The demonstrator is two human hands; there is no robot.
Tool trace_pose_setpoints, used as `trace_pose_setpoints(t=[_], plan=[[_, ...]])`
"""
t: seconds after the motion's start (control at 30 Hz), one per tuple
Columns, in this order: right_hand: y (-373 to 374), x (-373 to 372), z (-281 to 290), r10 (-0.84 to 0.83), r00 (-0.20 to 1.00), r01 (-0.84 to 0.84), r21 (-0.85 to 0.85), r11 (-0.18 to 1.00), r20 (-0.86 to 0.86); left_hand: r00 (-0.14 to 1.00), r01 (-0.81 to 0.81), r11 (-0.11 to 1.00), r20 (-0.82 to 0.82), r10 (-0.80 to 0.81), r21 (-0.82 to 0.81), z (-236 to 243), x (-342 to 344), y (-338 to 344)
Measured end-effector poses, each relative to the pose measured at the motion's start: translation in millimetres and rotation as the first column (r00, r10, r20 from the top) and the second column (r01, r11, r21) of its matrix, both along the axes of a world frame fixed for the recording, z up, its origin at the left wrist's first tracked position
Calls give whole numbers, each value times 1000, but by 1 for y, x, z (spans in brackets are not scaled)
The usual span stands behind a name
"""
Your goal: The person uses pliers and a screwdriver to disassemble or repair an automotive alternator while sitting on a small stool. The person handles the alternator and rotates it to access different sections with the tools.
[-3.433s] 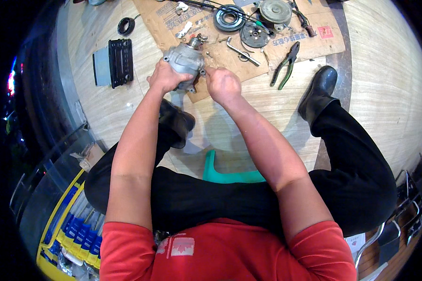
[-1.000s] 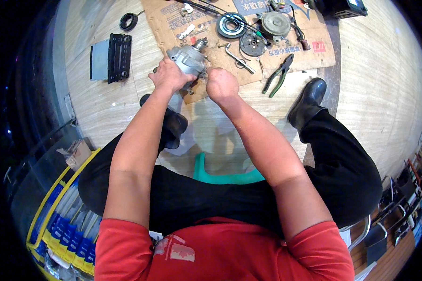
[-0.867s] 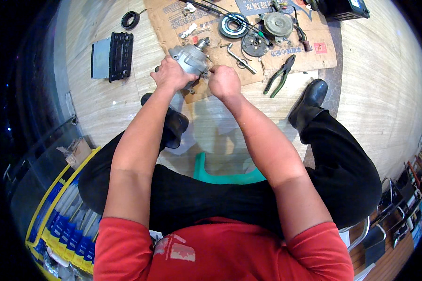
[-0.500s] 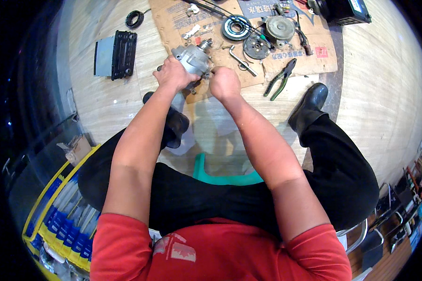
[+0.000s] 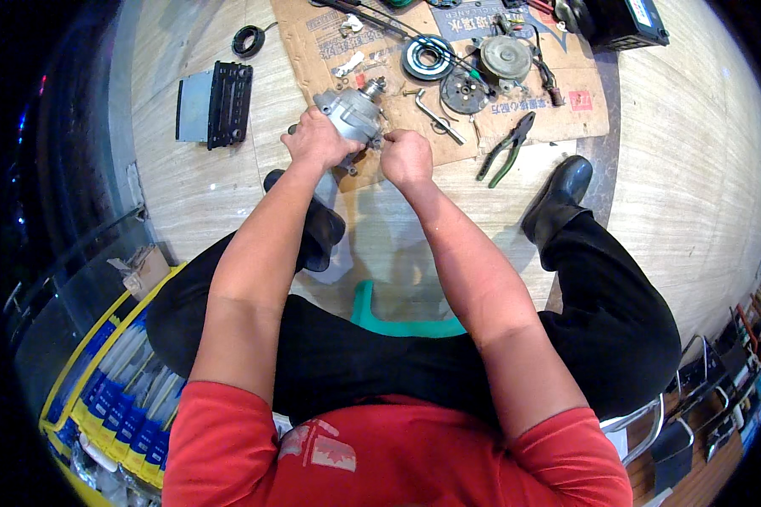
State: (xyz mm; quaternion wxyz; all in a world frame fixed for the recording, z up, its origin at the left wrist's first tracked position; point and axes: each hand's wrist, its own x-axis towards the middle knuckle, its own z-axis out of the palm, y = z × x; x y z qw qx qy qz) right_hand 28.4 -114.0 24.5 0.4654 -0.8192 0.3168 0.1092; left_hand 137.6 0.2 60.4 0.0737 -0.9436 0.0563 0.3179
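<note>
A silver car air-conditioning compressor body (image 5: 352, 116) stands over the near left part of the cardboard, its threaded shaft end pointing away from me. My left hand (image 5: 317, 142) is wrapped round its near left side and grips it. At its right side my right hand (image 5: 407, 158) is closed in a fist by the housing edge; whatever its fingers hold is hidden. Just beyond that hand lie an L-shaped hex key (image 5: 439, 118) and small bolts. Farther off on the cardboard are a black pulley (image 5: 428, 57), a round clutch plate (image 5: 464, 89) and a round metal motor-like part (image 5: 506, 57).
Green-handled pliers (image 5: 506, 150) lie right of the cardboard (image 5: 558, 114). On the left floor sit a car radio unit (image 5: 215, 105) and a black ring coil (image 5: 248, 40). A battery (image 5: 626, 24) is far right. Below me is a green stool (image 5: 406, 324); yellow-blue packets (image 5: 127, 414) stand lower left.
The view has shifted slightly, so the floor items sit a little lower. My left hand still grips the compressor, and my right fist stays at its right side.
</note>
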Motion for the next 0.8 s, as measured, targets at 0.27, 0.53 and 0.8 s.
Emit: trace_pose_setpoints(t=[0.27, 0.53, 0.8], plan=[[1, -1, 6, 231, 970, -239, -154, 959, -71, 1000, -18, 999, -12, 18, -36, 2, 0, 4], [9, -8, -12, -87, 995, 86, 5, 996, 57, 1000, -4, 1000, 24, 4, -17, -2, -2, 1], [-8, -5, -10, 195, 980, -189, -131, 973, 40, 1000, -2, 1000, 26, 3, -29, -4, 2, 8]])
